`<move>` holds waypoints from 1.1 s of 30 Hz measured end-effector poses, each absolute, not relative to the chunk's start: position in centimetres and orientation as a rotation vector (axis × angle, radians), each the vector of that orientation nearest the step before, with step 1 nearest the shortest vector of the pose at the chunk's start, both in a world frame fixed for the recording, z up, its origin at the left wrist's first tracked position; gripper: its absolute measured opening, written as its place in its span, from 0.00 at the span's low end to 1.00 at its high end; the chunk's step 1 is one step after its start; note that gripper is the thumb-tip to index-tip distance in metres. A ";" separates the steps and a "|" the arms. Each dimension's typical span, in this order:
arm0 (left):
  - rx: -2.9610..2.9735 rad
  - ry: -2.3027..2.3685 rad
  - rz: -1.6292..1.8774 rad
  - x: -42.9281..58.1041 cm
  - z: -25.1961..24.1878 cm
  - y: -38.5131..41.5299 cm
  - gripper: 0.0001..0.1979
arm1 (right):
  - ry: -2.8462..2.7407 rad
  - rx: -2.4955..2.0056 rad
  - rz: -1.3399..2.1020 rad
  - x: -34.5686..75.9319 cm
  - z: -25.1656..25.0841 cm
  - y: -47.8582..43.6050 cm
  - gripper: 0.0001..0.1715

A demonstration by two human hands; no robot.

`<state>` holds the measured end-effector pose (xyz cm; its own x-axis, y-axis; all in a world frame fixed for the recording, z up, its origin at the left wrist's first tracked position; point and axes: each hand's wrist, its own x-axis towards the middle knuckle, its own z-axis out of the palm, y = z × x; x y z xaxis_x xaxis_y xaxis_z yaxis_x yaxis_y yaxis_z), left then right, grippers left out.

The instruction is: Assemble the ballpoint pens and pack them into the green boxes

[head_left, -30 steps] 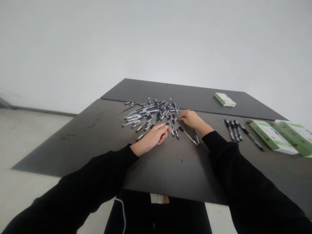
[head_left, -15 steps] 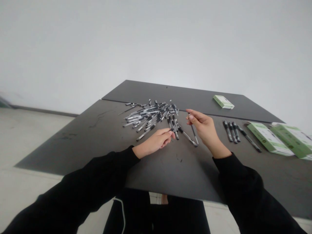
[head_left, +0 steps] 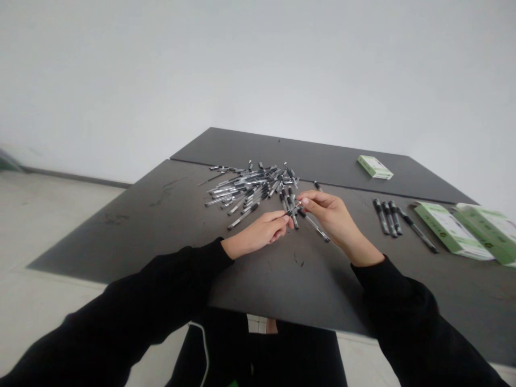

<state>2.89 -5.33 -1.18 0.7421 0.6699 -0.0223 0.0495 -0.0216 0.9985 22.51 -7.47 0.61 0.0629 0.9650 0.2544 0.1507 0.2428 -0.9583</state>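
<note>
My left hand (head_left: 266,231) is closed around a pen barrel (head_left: 294,209), clear with a dark grip, which points up and right out of its fingers. At the barrel's far end, my right hand (head_left: 324,212) pinches a thin pen refill (head_left: 299,202) between thumb and forefinger. Only a small shiny bit of it shows; how far it sits in the barrel I cannot tell. Beneath the hands lie a few pens (head_left: 288,196) with black grips, and another clear pen (head_left: 316,227) slants beside my right hand.
A heap of clear and black pens (head_left: 245,191) spreads left of centre on the dark table (head_left: 161,236). To the right, several pens (head_left: 389,217) lie near two green-and-white boxes (head_left: 449,228) (head_left: 487,231). A smaller green box (head_left: 374,167) rests at the back.
My right hand has moved left with the refill, bringing it to the barrel in my left hand. The refill's long dark length no longer shows below the fingers. My left hand has hardly moved.
</note>
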 end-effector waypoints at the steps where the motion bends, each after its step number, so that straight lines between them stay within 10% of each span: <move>1: 1.535 0.603 0.549 2.9 -1.2 -5.3 0.12 | -1.382 -1.157 0.897 22.4 0.6 -7.5 0.13; 33: 1.067 0.545 0.650 3.0 -1.5 -4.4 0.12 | -1.197 -0.987 1.132 20.0 0.8 -8.8 0.16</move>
